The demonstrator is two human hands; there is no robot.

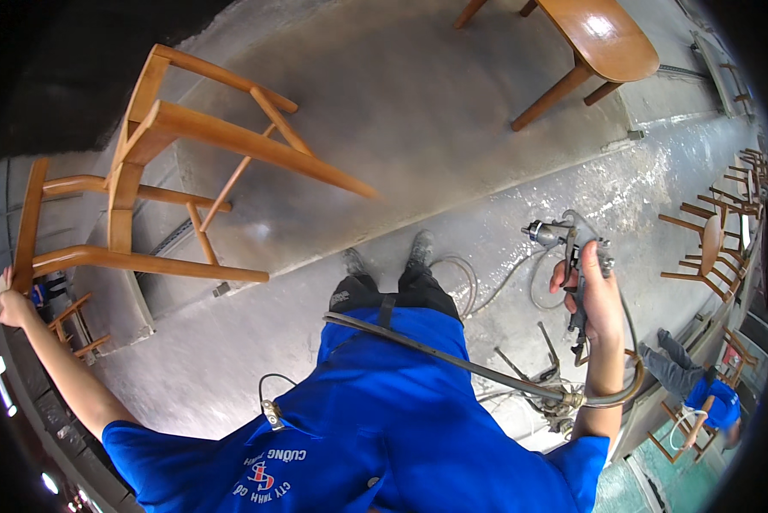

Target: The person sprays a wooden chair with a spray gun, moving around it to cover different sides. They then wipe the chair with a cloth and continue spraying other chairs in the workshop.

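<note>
At the far left, my left hand (9, 303) is closed at the end of the top rail of a wooden chair frame (204, 128). The frame is orange-brown, has no seat panel, and is tilted with its legs pointing right. My right hand (599, 299) is wrapped round the handle of a metal spray gun (572, 244), its thumb on the upper body. The gun's nozzle end faces left, well apart from the frame. A thick grey hose (452, 368) crosses in front of my waist and bends round by my right forearm.
A glossy wooden piece with legs (602, 38) stands at the top right. Loose hose (469, 282) lies on the floor near my feet. Several chairs (711, 244) line the right side. Below them, a person in blue (717, 402) bends beside another chair frame. Metal equipment (546, 368) stands below the gun.
</note>
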